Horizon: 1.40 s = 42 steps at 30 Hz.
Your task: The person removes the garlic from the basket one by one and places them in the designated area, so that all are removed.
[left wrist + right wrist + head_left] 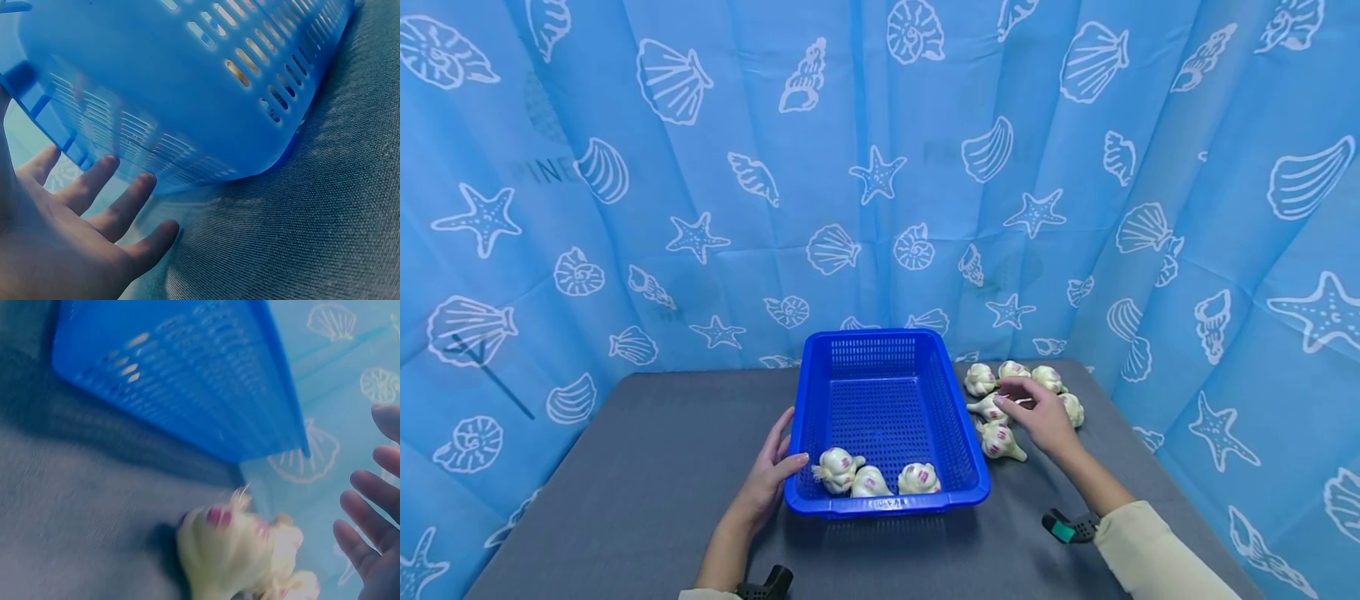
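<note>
Loosely, my left hand [767,475] rests its thumb over the rim of the basket [958,503], fingers uncurled along the outside, while my right hand [1033,408] hovers with fingers parted, grasping nothing, a garlic bulb [988,408] just beside its thumb tip. From this end of the link I'd judge that bulb light and firm under slippery, papery skin, so I'd pinch gently across its rounded middle, sparing the stalk.
</note>
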Each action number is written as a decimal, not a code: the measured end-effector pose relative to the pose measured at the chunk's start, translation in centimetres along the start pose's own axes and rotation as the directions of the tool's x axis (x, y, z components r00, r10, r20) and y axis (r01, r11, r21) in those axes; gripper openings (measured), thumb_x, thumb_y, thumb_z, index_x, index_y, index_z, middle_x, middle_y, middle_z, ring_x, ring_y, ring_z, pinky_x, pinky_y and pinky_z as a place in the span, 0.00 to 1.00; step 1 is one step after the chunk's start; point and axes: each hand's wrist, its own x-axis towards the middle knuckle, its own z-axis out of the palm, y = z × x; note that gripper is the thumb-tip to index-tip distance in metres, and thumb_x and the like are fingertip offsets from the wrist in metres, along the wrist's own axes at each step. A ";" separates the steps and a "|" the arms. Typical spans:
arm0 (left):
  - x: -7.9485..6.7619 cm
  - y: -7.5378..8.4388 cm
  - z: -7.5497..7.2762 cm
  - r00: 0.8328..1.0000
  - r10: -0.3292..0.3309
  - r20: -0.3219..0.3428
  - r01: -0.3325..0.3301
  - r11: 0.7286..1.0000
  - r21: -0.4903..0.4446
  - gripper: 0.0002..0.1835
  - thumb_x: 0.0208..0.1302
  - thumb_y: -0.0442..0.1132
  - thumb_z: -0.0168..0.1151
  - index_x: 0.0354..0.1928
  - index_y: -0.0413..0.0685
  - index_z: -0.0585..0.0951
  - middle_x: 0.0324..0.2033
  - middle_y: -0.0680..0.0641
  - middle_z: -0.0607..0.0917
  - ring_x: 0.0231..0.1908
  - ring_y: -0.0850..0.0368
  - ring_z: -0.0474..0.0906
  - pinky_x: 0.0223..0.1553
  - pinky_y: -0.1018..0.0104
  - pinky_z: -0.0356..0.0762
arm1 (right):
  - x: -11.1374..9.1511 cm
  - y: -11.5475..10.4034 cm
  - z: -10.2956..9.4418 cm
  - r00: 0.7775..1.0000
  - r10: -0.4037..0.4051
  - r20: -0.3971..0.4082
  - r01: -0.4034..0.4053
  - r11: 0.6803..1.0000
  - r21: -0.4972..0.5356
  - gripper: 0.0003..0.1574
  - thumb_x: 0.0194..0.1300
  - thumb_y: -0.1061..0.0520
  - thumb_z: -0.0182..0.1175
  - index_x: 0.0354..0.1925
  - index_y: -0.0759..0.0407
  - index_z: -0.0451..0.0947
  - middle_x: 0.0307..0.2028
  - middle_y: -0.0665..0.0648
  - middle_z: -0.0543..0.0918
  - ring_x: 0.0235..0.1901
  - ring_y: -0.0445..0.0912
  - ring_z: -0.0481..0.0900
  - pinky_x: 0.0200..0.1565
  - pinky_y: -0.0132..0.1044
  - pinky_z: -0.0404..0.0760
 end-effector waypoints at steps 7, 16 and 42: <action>-0.1 0.1 0.0 1.000 -0.003 -0.006 0.003 1.000 0.011 0.40 0.67 0.42 0.57 0.76 0.65 0.49 0.72 0.38 0.58 0.68 0.35 0.59 0.63 0.34 0.57 | 1.5 -1.9 0.7 0.997 -0.028 0.073 0.024 0.998 0.058 0.21 0.65 0.61 0.63 0.55 0.67 0.76 0.48 0.65 0.82 0.45 0.55 0.80 0.43 0.33 0.79; 0.0 0.0 -0.1 1.000 -0.003 -0.007 0.003 1.000 0.026 0.42 0.67 0.43 0.58 0.76 0.63 0.48 0.72 0.38 0.59 0.68 0.35 0.59 0.63 0.33 0.56 | 3.0 -4.9 1.3 0.981 -0.036 0.190 0.020 0.996 0.085 0.21 0.66 0.60 0.63 0.55 0.66 0.75 0.49 0.65 0.81 0.46 0.59 0.80 0.45 0.41 0.80; 0.0 0.2 0.0 1.000 -0.011 -0.009 0.011 1.000 -0.002 0.43 0.66 0.41 0.59 0.77 0.61 0.47 0.71 0.37 0.59 0.67 0.35 0.59 0.63 0.35 0.57 | 8.2 -6.9 8.4 0.830 0.014 0.557 -0.025 1.000 0.013 0.38 0.63 0.49 0.65 0.67 0.58 0.67 0.61 0.63 0.73 0.57 0.61 0.73 0.51 0.54 0.77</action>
